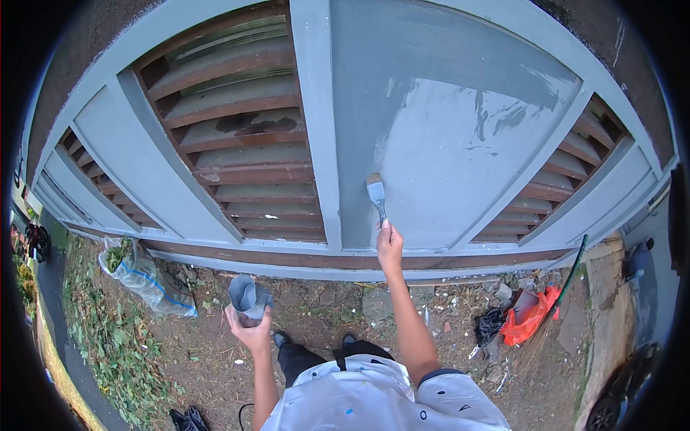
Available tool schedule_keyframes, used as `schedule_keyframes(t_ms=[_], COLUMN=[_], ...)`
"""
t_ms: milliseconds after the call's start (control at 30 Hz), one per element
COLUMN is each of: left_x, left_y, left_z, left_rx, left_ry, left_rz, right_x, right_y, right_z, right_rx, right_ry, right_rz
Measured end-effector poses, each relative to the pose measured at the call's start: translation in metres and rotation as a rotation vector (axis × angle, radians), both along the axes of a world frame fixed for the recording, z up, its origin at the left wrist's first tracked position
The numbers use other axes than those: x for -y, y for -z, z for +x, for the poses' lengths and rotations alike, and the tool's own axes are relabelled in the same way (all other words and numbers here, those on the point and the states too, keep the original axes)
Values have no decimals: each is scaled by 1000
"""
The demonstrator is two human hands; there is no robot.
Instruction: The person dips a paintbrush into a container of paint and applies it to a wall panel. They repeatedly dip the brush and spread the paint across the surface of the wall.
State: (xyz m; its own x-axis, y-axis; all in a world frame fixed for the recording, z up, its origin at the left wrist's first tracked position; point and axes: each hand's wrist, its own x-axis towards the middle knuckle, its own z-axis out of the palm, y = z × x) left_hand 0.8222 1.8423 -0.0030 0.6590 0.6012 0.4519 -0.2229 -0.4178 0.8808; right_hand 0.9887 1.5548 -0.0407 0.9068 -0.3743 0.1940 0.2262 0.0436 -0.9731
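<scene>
A paintbrush (376, 192) with a grey, paint-covered ferrule is gripped by its handle in my right hand (389, 248). Its bristles are at the lower left part of a wall panel (445, 165), which shows darker grey areas along the top and left and a lighter area in the middle. Low on the left, my left hand (249, 327) is wrapped round a grey, paint-smeared container (248, 296), held in front of my body with its opening upward.
Brown louvred vents (248, 133) flank the panel. A filled clear sack (149, 279) rests on the ground at the left. At the right lie an orange bag (530, 316), a black bag (490, 327) and a broom (540, 337). A parked vehicle (622, 391) is at the lower right.
</scene>
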Motion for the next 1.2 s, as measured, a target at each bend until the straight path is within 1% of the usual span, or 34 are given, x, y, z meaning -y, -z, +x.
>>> schedule_keyframes(t_ms=[100,133,167,200,233,300,333,367,400,467,500,533,567,633,667,733,767,833,867,933,1000,1067,1100,1133,1200], left_x=[3,3,5,7,9,15,18,19,20,24,31,38,44,49,52,60,61,64,65,66,66,65,59,58,55], left_y=[2,4,4,4,4,7,6,4,7,18,19,19,19,23,20,10,13,14,14,12,10,12,20,19,15], left_z=[-6,-6,-6,-8,-11,-13,-12,-12,-10,-6,-4,-3,-1,3,4,8,10,15,16,17,19,18,17,14,13], left_rx=[-16,-10,-16,-33,-50,-57,-67,-116,-112,-88,-107,-110,-91,-75,-73,-44,-55,-53,-52,-55,-51,-18,-72,-73,-91], left_ry=[2,11,6,51,96,82,72,92,93,166,187,190,216,264,268,300,309,320,328,329,326,337,315,315,282], left_rz=[61,101,101,12,-77,-71,-70,11,15,106,-29,-32,-37,-25,-28,56,49,24,2,-20,-43,-116,-32,-32,-16], right_x=[-5,-8,-12,-15,-17,-18,-18,-16,-17,-20,-23,-25,-28,-32,-30,-29,-29,-28,-25,-18,-13,-9,-8,-9,-14], right_y=[93,112,129,146,167,196,199,203,198,186,167,147,128,89,72,36,9,-48,-64,-83,-70,-39,-10,20,83], right_z=[-10,-14,-22,-32,-41,-38,-37,-37,-37,-17,-10,-8,-5,-1,-3,-12,-18,-30,-31,-29,-19,-5,-3,-3,-10], right_rx=[-165,-165,-237,-314,-323,-571,-563,-624,-685,-697,-681,-666,-667,-611,-609,-432,-431,-137,-139,67,44,21,-23,-65,-158], right_ry=[149,146,168,189,182,205,205,170,133,173,184,196,200,196,200,121,125,0,3,-13,-13,-14,47,110,175], right_rz=[-186,-185,-225,-264,-263,-359,-354,-356,-357,-376,-296,-216,-218,16,15,46,45,157,154,68,69,72,-1,-72,-121])
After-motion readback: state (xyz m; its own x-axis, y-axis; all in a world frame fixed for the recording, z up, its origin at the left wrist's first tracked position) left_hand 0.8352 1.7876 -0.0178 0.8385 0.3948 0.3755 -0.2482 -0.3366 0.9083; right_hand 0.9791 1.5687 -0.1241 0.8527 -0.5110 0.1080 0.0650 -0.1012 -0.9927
